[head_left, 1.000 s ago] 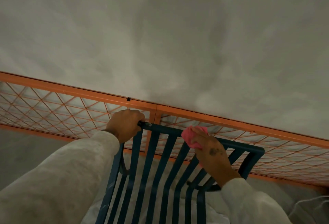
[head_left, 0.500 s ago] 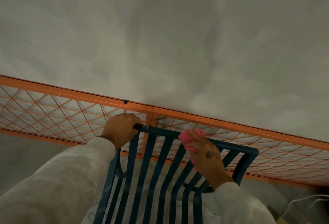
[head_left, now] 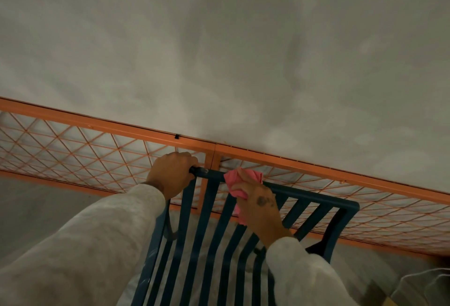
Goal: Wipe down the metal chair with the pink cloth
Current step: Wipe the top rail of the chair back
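- Chair (head_left: 316,200), dark blue metal with slatted bars, is seen from above in the lower middle of the view, its top rail running from upper left down to the right corner.
- The left hand (head_left: 170,174) is closed in a full grip around the left end of the top rail, knuckles up, fingers curled over the far side of the bar.
- A pale grey sleeve (head_left: 97,245) covers the left arm up to the wrist.
- The pink cloth (head_left: 237,179) is bunched up and pressed against the top rail, just right of the left hand, with a short stretch of bare rail between the two.
- The right hand (head_left: 258,206) is wrapped around the cloth, fingers folded over it so that the cloth is pinched against the rail; a fold of pink hangs below the palm between two slats.
- A dark mark is seen on the back of the right hand.
- The right arm is covered by a second pale sleeve (head_left: 299,276), which crosses in front of the chair's lower slats.
- An orange mesh panel (head_left: 73,150) with a diamond pattern is seen behind the chair, framed by orange bars.
- A grey mottled wall (head_left: 219,50) fills the upper part of the view.
- Pale sheeting (head_left: 219,245) is visible through the slats; what it is cannot be told.
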Demonstrator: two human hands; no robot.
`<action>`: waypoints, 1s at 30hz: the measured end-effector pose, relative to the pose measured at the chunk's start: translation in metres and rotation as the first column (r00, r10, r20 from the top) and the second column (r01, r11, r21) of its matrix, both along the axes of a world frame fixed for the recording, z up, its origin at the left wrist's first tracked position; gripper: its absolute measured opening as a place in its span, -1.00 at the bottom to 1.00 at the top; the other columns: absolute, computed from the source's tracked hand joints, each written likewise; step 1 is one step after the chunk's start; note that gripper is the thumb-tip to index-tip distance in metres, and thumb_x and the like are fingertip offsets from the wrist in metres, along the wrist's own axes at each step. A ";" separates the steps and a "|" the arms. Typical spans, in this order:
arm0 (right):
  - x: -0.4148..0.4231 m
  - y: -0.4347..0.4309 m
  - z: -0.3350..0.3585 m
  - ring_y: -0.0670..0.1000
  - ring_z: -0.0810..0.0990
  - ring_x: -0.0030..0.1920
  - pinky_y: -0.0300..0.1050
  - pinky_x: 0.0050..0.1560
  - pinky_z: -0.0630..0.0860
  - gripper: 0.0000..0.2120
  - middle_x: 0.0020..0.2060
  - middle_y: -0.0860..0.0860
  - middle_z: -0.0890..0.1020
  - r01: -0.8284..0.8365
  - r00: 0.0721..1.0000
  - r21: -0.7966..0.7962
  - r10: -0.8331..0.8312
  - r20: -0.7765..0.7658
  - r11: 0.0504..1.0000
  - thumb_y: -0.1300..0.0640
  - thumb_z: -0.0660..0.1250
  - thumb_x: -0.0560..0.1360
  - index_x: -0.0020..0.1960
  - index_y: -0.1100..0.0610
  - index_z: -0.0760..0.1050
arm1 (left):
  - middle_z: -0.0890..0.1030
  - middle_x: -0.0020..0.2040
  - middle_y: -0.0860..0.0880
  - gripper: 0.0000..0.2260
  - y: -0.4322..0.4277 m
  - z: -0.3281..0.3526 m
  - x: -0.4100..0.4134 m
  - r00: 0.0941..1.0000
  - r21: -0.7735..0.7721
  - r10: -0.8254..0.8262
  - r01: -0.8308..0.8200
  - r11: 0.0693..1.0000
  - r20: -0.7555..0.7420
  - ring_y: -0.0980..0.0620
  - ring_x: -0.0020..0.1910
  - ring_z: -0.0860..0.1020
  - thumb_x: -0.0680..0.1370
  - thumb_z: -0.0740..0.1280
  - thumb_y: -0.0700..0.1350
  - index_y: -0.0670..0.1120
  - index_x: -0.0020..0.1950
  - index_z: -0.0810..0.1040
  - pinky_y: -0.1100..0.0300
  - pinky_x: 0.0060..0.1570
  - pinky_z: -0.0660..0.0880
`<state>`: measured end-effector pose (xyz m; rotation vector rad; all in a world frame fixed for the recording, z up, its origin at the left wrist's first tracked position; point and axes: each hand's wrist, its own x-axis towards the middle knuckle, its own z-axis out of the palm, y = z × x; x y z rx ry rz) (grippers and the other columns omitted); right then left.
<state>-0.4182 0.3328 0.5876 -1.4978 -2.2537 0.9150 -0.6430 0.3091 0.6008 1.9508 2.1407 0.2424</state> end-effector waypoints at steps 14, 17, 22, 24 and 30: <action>0.059 0.012 0.019 -0.16 0.56 -0.16 -0.44 -0.29 0.42 -0.85 0.01 -0.02 0.59 0.363 0.918 -0.110 -0.376 -0.128 0.925 0.15 0.21 0.63 0.09 -0.04 0.51 | 0.50 0.30 -0.05 -0.45 -0.014 0.003 -0.027 0.999 -0.077 0.038 -0.035 0.996 0.038 -0.07 0.26 0.46 0.48 0.41 -0.08 -0.01 0.44 0.33 0.02 0.29 0.41; 0.006 0.004 0.017 -0.01 0.65 -0.22 -0.16 -0.31 0.60 -0.92 -0.06 0.03 0.60 0.252 0.948 -0.120 -0.270 -0.166 0.960 -0.05 0.15 0.63 0.10 -0.11 0.37 | 0.51 0.26 -0.10 -0.51 -0.022 0.003 -0.040 0.957 -0.129 0.187 -0.162 0.978 0.221 -0.09 0.21 0.50 0.48 0.42 -0.14 -0.09 0.39 0.40 0.09 0.20 0.44; -0.064 -0.004 0.016 -0.06 0.61 -0.15 -0.30 -0.34 0.50 -0.88 0.02 -0.02 0.54 0.125 0.971 -0.149 -0.151 -0.183 0.981 -0.04 0.15 0.63 0.16 -0.09 0.32 | 0.61 0.14 -0.09 -0.75 -0.028 -0.001 -0.047 0.944 -0.104 0.215 -0.195 0.975 0.249 -0.10 0.07 0.58 0.56 0.31 -0.12 -0.09 0.23 0.54 0.02 0.13 0.53; -0.083 -0.005 0.017 -0.05 0.59 -0.12 -0.31 -0.31 0.45 -0.86 0.02 0.00 0.53 0.095 0.976 -0.138 -0.119 -0.182 0.986 -0.05 0.15 0.63 0.17 -0.07 0.32 | 0.62 0.14 -0.09 -0.75 -0.028 -0.004 -0.048 0.949 -0.098 0.220 -0.203 0.974 0.225 -0.11 0.08 0.58 0.57 0.28 -0.12 -0.07 0.24 0.54 -0.03 0.14 0.53; -0.134 -0.017 0.016 0.03 0.58 -0.04 -0.12 -0.07 0.56 -0.83 0.04 0.00 0.53 -0.139 0.988 -0.030 0.136 -0.077 0.990 0.10 0.18 0.64 0.21 -0.05 0.33 | 0.66 0.08 -0.03 -0.78 -0.029 -0.008 -0.048 0.950 -0.052 0.227 -0.221 0.974 0.214 -0.08 0.01 0.61 0.56 0.29 -0.04 0.04 0.20 0.55 -0.06 0.05 0.56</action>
